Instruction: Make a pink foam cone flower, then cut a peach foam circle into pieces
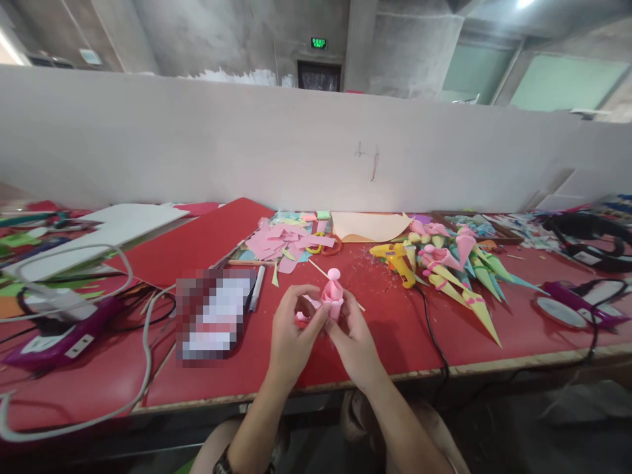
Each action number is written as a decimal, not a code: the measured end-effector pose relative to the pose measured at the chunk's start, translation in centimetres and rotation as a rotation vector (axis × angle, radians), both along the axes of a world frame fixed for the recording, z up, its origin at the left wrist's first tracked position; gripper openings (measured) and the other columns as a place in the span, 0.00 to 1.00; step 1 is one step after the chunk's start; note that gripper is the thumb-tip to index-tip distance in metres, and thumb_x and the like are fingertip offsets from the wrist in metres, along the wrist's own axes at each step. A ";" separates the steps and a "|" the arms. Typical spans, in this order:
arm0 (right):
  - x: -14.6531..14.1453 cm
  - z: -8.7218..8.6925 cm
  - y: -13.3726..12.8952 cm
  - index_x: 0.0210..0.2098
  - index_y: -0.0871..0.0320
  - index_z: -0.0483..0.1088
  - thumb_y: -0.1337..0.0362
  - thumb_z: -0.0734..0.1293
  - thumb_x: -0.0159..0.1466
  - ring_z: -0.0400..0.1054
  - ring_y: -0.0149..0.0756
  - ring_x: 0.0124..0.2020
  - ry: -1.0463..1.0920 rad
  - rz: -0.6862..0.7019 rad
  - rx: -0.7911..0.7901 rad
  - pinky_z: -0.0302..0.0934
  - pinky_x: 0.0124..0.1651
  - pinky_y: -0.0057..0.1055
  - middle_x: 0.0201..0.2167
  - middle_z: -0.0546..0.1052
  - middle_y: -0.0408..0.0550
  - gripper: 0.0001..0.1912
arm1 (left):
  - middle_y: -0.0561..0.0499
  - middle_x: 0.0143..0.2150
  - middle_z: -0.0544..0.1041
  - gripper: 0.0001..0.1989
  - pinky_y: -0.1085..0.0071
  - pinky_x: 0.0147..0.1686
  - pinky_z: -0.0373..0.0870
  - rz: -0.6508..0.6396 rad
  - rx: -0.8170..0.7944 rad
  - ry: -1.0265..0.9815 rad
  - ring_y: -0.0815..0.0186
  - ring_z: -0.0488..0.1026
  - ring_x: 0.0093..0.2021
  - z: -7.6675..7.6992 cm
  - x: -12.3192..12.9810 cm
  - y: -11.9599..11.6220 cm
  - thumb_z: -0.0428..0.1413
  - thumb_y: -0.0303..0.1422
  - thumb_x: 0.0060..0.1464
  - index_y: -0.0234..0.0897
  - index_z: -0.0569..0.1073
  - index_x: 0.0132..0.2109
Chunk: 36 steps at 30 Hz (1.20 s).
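Observation:
Between my two hands, over the front middle of the red table, is a small pink paper figure (332, 296) with a round pale pink ball on top and a cone-like body. My left hand (295, 327) pinches its lower left side with thumb and fingers. On the other side my right hand (353, 336) closes round it, thumb pressed to the lower front. More pink material shows under the left fingers, partly hidden. A thin stick (318, 267) lies just behind the figure. Right of my hands rests a yellow hot glue gun (395, 263) with a black cord.
Pink paper scraps (276, 241) and scissors (330, 245) lie behind my hands. Several finished paper cones (459, 263) are heaped at the right. A phone (217, 315), a white marker (257, 288), red board (192, 240) and a purple power strip (64, 339) with white cable lie left.

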State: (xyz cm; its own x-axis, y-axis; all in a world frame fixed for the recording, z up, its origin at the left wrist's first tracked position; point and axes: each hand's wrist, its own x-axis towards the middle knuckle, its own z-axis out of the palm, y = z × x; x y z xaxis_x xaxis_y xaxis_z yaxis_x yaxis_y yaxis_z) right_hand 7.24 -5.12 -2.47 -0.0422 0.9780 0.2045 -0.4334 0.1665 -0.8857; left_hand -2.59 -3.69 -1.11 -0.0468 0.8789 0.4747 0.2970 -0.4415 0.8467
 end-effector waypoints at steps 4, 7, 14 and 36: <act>0.0 -0.1 0.0 0.49 0.55 0.58 0.59 0.65 0.57 0.65 0.38 0.50 0.009 0.020 0.002 0.61 0.51 0.34 0.50 0.69 0.50 0.22 | 0.53 0.32 0.66 0.07 0.75 0.28 0.63 0.006 0.014 0.000 0.72 0.64 0.28 0.0 -0.1 0.1 0.53 0.33 0.50 0.37 0.65 0.37; 0.0 -0.4 0.1 0.50 0.55 0.57 0.58 0.65 0.57 0.64 0.38 0.51 0.016 0.026 -0.006 0.61 0.52 0.34 0.51 0.68 0.50 0.23 | 0.53 0.32 0.66 0.08 0.74 0.28 0.62 -0.004 -0.017 -0.004 0.71 0.64 0.28 -0.1 -0.3 0.2 0.53 0.33 0.50 0.37 0.64 0.38; 0.1 -0.5 0.1 0.50 0.54 0.57 0.59 0.66 0.56 0.68 0.36 0.43 0.012 0.032 -0.005 0.64 0.43 0.30 0.48 0.69 0.49 0.24 | 0.53 0.31 0.67 0.10 0.74 0.28 0.63 -0.057 -0.025 -0.006 0.71 0.64 0.27 -0.5 -0.4 0.3 0.52 0.35 0.51 0.37 0.64 0.40; 3.7 -0.2 1.6 0.36 0.57 0.63 0.57 0.62 0.56 0.61 0.27 0.21 -0.213 -0.226 -0.120 0.57 0.28 0.26 0.24 0.71 0.40 0.11 | 0.35 0.56 0.66 0.28 0.45 0.56 0.45 0.510 -0.023 0.862 0.51 0.54 0.60 -1.5 -5.3 2.2 0.43 0.41 0.56 0.30 0.54 0.60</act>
State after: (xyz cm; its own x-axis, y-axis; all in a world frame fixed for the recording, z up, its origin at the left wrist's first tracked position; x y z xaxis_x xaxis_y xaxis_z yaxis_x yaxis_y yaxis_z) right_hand 10.91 -3.52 -2.67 0.1490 0.9840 0.0972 -0.2007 0.1264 -0.9715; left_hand -7.88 -1.45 -2.63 -0.0688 0.8590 0.5073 0.9626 -0.0763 0.2598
